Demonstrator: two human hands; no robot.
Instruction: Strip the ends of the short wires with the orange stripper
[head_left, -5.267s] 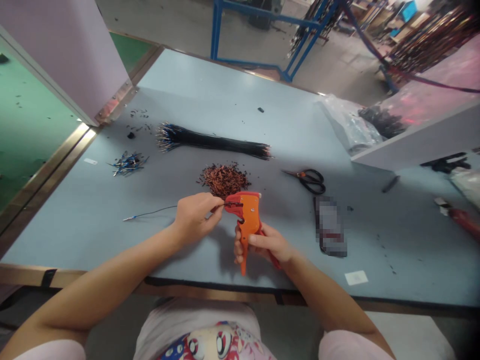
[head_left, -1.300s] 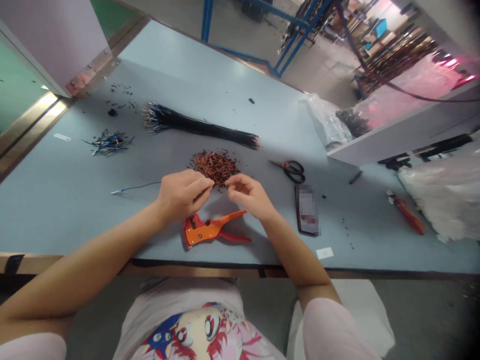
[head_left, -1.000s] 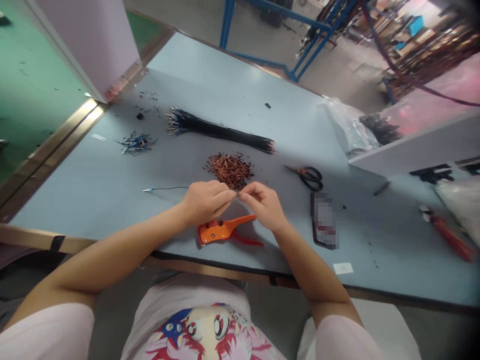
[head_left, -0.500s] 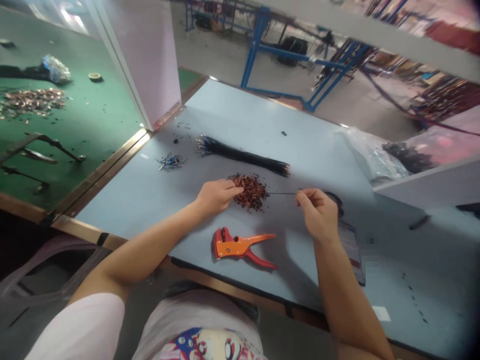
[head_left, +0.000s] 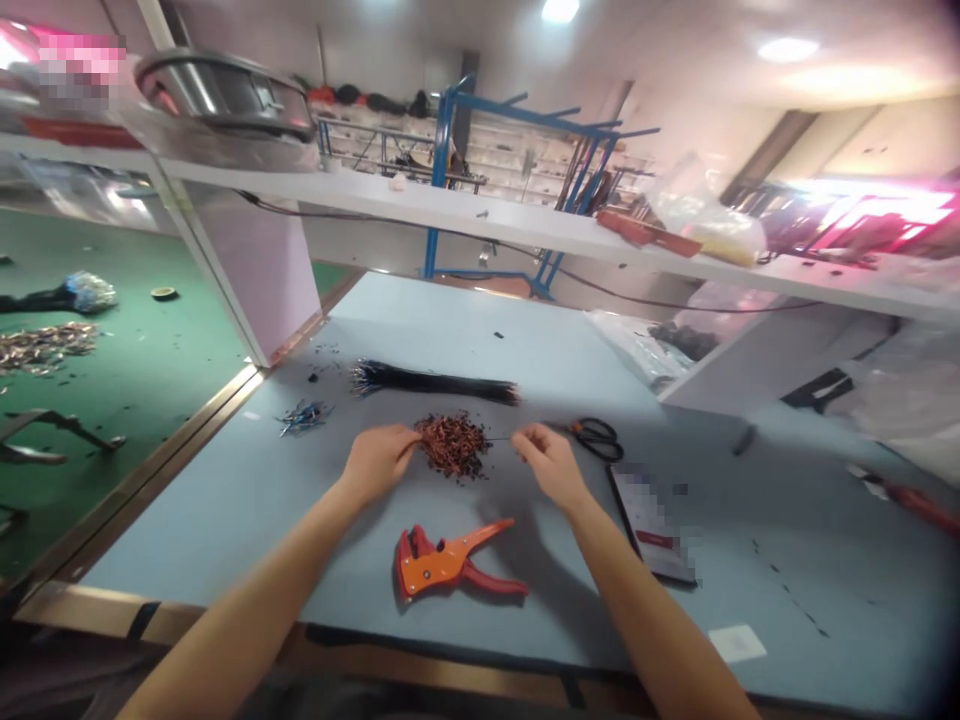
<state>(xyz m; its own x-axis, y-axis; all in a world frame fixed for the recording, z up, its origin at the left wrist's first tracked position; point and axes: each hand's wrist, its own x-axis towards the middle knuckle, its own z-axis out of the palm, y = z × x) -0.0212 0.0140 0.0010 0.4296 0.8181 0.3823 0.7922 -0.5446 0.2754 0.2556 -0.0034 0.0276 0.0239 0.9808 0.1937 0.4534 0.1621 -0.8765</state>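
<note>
I'm watching the thin black wire (head_left: 504,437) running roughly level just above the edge of the copper scrap pile (head_left: 452,445). Its left end is getting lost around the pile, so can't tell where it stops. R hand (head_left: 551,465) is pinching the wire, w/ thumb + index tips closed on it and the other fingers curling loosely. L hand (head_left: 379,465) is resting at the pile's left side, fingers bunched and touching the bits; can't tell if they're gripping anything.

Step in hand looks to me like handling a single wire over the pile, w/ no tool in either hand. The next move calls for a steady pinch, keeping the wire clear of the loose bits.

Moving outward: the wire stripper (head_left: 442,562) is lying on the table (head_left: 225,540) below both hands, orange body + red handle, not touched by either hand. The black wire bundle (head_left: 435,382) is lying just behind the pile, blue-tipped offcuts (head_left: 304,418) are sitting off to the left, and the scissors (head_left: 596,438) are lying just past R hand. Further right, a blurred-out packet (head_left: 649,525) and a red-handled tool (head_left: 907,505) are lying on the table.
</note>
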